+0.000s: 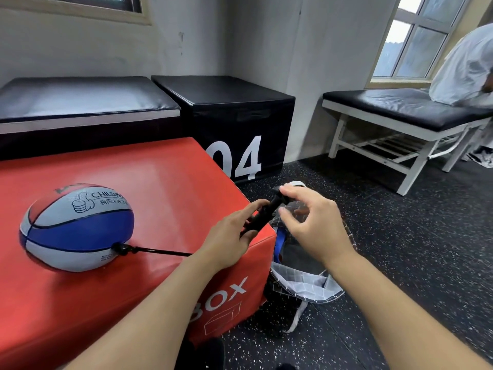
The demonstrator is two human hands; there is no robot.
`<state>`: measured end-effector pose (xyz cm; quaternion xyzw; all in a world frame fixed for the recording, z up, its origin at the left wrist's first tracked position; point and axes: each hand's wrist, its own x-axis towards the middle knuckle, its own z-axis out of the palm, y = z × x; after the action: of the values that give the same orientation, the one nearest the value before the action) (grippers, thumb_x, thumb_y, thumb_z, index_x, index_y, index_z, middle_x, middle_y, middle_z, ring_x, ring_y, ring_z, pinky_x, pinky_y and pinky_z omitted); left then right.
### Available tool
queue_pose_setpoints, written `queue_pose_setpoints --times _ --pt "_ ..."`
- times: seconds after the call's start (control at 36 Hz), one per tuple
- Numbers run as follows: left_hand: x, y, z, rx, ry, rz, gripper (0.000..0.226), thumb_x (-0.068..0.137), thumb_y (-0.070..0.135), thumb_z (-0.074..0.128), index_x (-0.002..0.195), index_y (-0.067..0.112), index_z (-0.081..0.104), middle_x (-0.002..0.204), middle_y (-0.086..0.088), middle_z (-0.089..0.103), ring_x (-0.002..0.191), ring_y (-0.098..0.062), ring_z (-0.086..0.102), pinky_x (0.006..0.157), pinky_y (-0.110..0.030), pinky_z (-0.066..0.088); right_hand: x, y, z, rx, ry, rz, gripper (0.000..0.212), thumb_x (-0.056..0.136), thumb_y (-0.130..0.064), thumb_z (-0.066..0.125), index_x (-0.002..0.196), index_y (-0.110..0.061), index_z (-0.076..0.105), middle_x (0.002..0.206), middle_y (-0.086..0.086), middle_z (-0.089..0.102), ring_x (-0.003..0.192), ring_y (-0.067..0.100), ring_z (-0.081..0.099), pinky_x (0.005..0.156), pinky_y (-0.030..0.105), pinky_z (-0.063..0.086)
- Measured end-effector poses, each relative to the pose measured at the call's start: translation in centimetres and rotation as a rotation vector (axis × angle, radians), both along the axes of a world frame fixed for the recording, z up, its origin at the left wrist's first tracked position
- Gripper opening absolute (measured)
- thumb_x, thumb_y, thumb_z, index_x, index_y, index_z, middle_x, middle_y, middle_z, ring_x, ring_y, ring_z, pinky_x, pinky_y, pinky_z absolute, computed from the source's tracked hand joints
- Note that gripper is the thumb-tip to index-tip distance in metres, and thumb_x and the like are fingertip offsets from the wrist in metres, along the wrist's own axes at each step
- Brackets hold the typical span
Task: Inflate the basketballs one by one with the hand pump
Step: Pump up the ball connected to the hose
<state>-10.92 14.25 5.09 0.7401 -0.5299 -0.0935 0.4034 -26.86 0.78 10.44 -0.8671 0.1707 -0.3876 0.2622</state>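
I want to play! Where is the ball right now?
The basketball sits on the left part of the red box, with the pump's black hose plugged into it, left of the left hand.
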Motion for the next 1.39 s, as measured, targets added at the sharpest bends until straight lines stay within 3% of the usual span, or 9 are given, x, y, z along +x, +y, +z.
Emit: queue_pose_setpoints --times 0.17,0.31,0.53,0.75,0.86,1.0,1.11,1.22,1.39 --pt "-0.4 -0.1 0.1 0.009 -0.033 0.006 0.084 0.099 0.01 0.067 0.147 0.068 0.031 0.121 0.013 0.065 0.112 -0.014 0.066 0.097 -0.048 0.056 -0.1 -0.2 -0.7 0.068 0.045 0.006 0.034 0.088 -0.021 0.081 0.121 -0.026 0.077 0.125 -0.014 0.073 0.107 0.001 0.07 0.095 0.031 0.058" --pt "-0.9 -0.1 0.2 0.026 -0.071 0.002 0.083 0.098 0.011 0.067 0.147 0.067 0.03 0.122 0.012 0.065 0.114 -0.015 0.066 0.097 -0.047 0.056 -0.4 0.1 -1.0 0.13 0.008 -0.02 0.025 0.089 -0.026 0.082 0.113 -0.028 0.076 0.107 -0.019 0.073 0.102 0.001 0.07 0.082 0.026 0.06" --pt "-1.4 -0.2 0.2 0.052 -0.125 -0.001 0.081 0.099 0.013 0.066 0.149 0.067 0.03 0.122 0.011 0.065 0.114 -0.017 0.065 0.095 -0.048 0.056 -1.9 -0.2 0.4 0.169 -0.049 -0.044 0.023 0.086 -0.016 0.082 0.105 -0.027 0.077 0.099 -0.019 0.073 0.087 -0.001 0.069 0.072 0.013 0.053" --pt "-1.7 -0.4 0.4 0.063 -0.159 -0.025 0.08 0.1 0.013 0.065 0.146 0.069 0.031 0.121 0.011 0.066 0.112 -0.018 0.066 0.093 -0.05 0.056 -5.1 -1.2 3.4 0.278 -0.346 -0.093 0.024 0.091 -0.013 0.079 0.105 -0.032 0.076 0.101 -0.008 0.078 0.095 0.016 0.076 0.076 0.04 0.065" --pt "-1.8 -0.4 0.4 0.065 -0.159 -0.038 0.082 0.099 0.011 0.065 0.146 0.069 0.03 0.122 0.013 0.064 0.113 -0.018 0.065 0.095 -0.05 0.055 -5.9 -1.3 4.2 0.254 -0.457 -0.161 0.021 0.092 -0.012 0.08 0.109 -0.025 0.076 0.102 -0.007 0.077 0.097 0.012 0.075 0.081 0.033 0.063" --pt "-1.5 -0.4 0.3 0.06 -0.127 -0.032 0.082 0.099 0.011 0.066 0.146 0.068 0.031 0.12 0.011 0.064 0.111 -0.019 0.065 0.094 -0.051 0.055 -5.3 -0.5 3.8 0.123 -0.346 -0.121 0.033 0.097 -0.019 0.075 0.13 -0.018 0.071 0.125 -0.007 0.072 0.113 0.013 0.07 0.086 0.029 0.061" --pt "-0.9 -0.1 0.2 0.025 -0.081 -0.022 0.082 0.098 0.009 0.067 0.147 0.065 0.033 0.117 0.013 0.064 0.11 -0.017 0.064 0.093 -0.049 0.056 -4.0 0.0 3.3 0.017 -0.17 -0.107 0.066 0.094 -0.025 0.078 0.154 -0.021 0.05 0.155 -0.01 0.051 0.144 0.005 0.045 0.111 0.037 0.05" --pt "-0.4 0.2 0.1 -0.001 -0.033 -0.009 0.083 0.098 0.007 0.066 0.146 0.066 0.034 0.117 0.014 0.064 0.11 -0.017 0.064 0.094 -0.048 0.056 -2.4 0.6 3.2 -0.026 -0.084 -0.105 0.072 0.094 -0.021 0.078 0.158 -0.02 0.043 0.16 -0.008 0.046 0.149 0.005 0.039 0.124 0.036 0.036" --pt "0.2 0.4 0.0 -0.019 0.006 0.009 0.084 0.098 0.006 0.065 0.145 0.068 0.032 0.116 0.013 0.064 0.111 -0.015 0.065 0.096 -0.048 0.057 -0.7 1.1 2.4 -0.053 0.013 -0.046 0.07 0.093 -0.016 0.078 0.155 -0.021 0.048 0.16 -0.007 0.048 0.148 0.004 0.04 0.123 0.022 0.03"
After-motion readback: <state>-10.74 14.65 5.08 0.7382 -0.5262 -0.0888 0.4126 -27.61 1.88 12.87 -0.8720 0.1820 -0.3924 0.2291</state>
